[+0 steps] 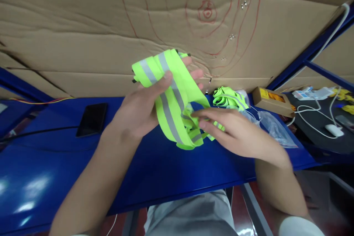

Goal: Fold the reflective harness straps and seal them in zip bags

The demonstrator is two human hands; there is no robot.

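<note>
Neon-yellow webbing with grey stripes, a reflective strap [177, 118], hangs folded in the left hand [138, 112]. That hand is clamped on it: the thumb presses the front of the upper fold and the fingers show behind it, holding the top of the strap raised and tilted to the left. The right hand [235, 132] comes in from the right with its fingers stretched out and laid on the strap's lower loops. Its thumb is hidden, so it is unclear whether it grips or only touches. The strap's bottom end hangs just over the blue counter [55, 162], roughly above the middle of it. Just to the right of the strap and behind the right hand's fingers lies a second bundle [228, 97] of the same yellow webbing. A clear plastic bag [273, 125] lies further right of the strap, past the bundle. A small cardboard box [272, 100] sits beyond the bag, and white cables [309, 118] trail away from it towards a small white device [334, 129], well apart from the strap. Left of the strap, well clear of the left hand, a black phone [92, 119] lies flat on the counter. Behind the strap stands a creased cardboard sheet [83, 37] with red scribbled rings [207, 9] drawn on it, above and right of the strap's top.
</note>
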